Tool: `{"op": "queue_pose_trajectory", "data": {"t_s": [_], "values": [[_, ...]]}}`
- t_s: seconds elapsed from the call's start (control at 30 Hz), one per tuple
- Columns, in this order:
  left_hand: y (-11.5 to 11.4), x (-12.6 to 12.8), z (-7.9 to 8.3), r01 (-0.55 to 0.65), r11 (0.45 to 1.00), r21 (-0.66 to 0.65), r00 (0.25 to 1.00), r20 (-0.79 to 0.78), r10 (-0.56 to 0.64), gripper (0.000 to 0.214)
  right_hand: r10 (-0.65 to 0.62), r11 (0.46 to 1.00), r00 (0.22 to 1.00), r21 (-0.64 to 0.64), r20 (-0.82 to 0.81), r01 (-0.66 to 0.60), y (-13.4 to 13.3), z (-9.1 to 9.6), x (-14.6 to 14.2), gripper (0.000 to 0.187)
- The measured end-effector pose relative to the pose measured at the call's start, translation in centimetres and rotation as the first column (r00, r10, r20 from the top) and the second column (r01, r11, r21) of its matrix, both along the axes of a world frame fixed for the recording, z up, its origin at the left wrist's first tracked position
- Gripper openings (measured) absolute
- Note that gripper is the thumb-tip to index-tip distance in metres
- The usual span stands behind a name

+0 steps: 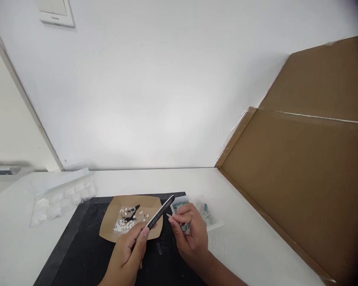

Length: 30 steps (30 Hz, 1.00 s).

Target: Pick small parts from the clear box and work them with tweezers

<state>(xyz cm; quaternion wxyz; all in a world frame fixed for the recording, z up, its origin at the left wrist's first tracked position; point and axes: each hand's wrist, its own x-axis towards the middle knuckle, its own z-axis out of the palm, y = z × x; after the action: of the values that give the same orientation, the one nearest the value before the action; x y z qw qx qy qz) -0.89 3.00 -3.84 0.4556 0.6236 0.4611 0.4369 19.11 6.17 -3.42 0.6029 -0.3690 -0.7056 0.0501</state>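
My left hand (128,250) is closed around a long dark nail file (161,211), which angles up to the right over the edge of a brown paper tray (110,222). My right hand (189,232) pinches a small white nail tip (169,215) right beside the file's upper part. The tray holds several small white nail tips (125,223) and a few black pieces (131,210). Both hands hover above a black mat (86,254) on the white table.
A clear plastic compartment box (61,196) lies at the left of the mat. A clear packet with teal contents (207,214) sits behind my right hand. A large brown cardboard sheet (301,178) leans at the right. White wall behind.
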Motion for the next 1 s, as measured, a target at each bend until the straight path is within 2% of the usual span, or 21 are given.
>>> {"op": "queue_pose_trajectory", "data": {"t_s": [0.1,0.27,0.5,0.63,0.73,0.87,1.0], "values": [[0.0,0.3,-0.3,0.028,0.996,-0.080,0.995,0.101,-0.020,0.054,-0.006,1.000,1.000,-0.020,-0.004,0.006,0.2,0.0,-0.1,0.013],[-0.1,0.5,-0.3,0.050,0.993,-0.103,0.986,0.165,-0.032,0.053,-0.011,0.998,0.999,-0.057,-0.036,0.009,0.6,-0.2,0.0,0.008],[-0.6,0.7,-0.1,0.011,0.998,-0.059,0.996,0.092,-0.006,0.052,0.017,0.997,0.999,-0.073,-0.046,-0.020,0.8,-0.2,-0.2,0.008],[-0.5,0.6,0.1,0.000,0.999,-0.032,0.999,0.043,0.001,0.053,0.008,0.998,1.000,-0.066,0.007,-0.007,0.7,0.2,-0.1,0.007],[-0.3,0.5,0.0,-0.024,1.000,0.002,1.000,0.005,0.024,0.052,-0.032,0.993,0.998,-0.111,0.047,0.037,0.7,0.6,0.1,0.005],[-0.1,0.5,-0.2,-0.067,0.994,0.082,0.997,-0.034,0.070,0.046,-0.014,0.989,0.997,-0.148,0.073,0.025,0.8,0.9,0.3,0.005],[-0.2,0.4,-0.6,-0.051,0.996,0.076,0.998,-0.029,0.053,0.046,0.002,0.990,0.995,-0.137,0.098,0.011,0.8,1.2,0.5,0.009]]}}
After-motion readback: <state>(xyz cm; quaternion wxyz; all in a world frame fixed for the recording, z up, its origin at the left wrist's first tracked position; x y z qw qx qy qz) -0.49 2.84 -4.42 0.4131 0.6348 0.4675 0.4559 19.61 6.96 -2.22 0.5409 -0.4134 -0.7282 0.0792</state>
